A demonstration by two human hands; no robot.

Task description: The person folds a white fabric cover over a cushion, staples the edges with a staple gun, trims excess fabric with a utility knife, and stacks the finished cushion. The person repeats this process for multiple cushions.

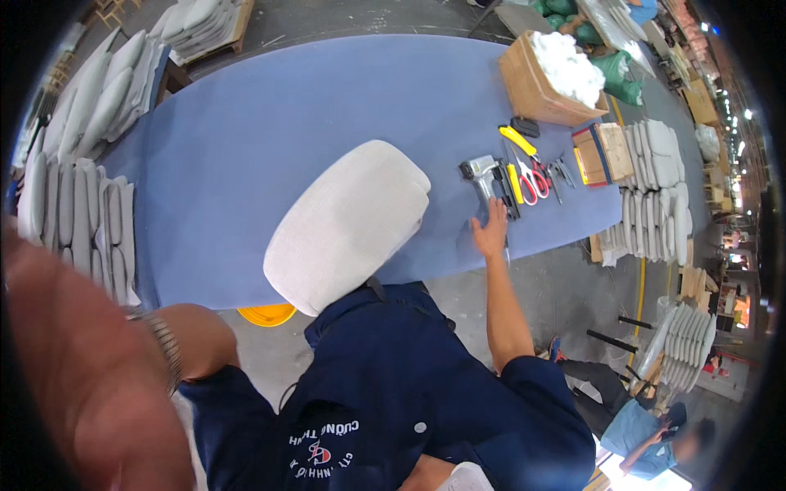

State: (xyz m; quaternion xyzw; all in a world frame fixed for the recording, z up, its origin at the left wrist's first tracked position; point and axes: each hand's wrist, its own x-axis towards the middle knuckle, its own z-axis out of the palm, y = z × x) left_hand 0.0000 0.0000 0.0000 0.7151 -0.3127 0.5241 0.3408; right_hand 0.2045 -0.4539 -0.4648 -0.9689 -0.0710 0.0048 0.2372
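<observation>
A light grey upholstered cushion [352, 217] with rounded corners lies on the blue-covered table in front of me, its near edge by my waist. My right hand [491, 231] is over the table at the cushion's right, thumb apart and fingers stretched toward a silver and black staple gun [485, 174]. Its fingertips are at the tool's handle; whether they touch it I cannot tell. Raised close to the camera at the far left, my left hand [90, 360] looks large and blurred, a metal watch band on its wrist. Its fingers are too smeared to make out.
Beside the staple gun lie red-handled scissors [534, 182], a yellow-handled tool [517, 141] and small tools. A cardboard box [524, 82] of white stuffing stands at the back right, near a smaller box [603, 153]. Cushion stacks flank the table [327, 90]. A person [643, 434] sits at lower right.
</observation>
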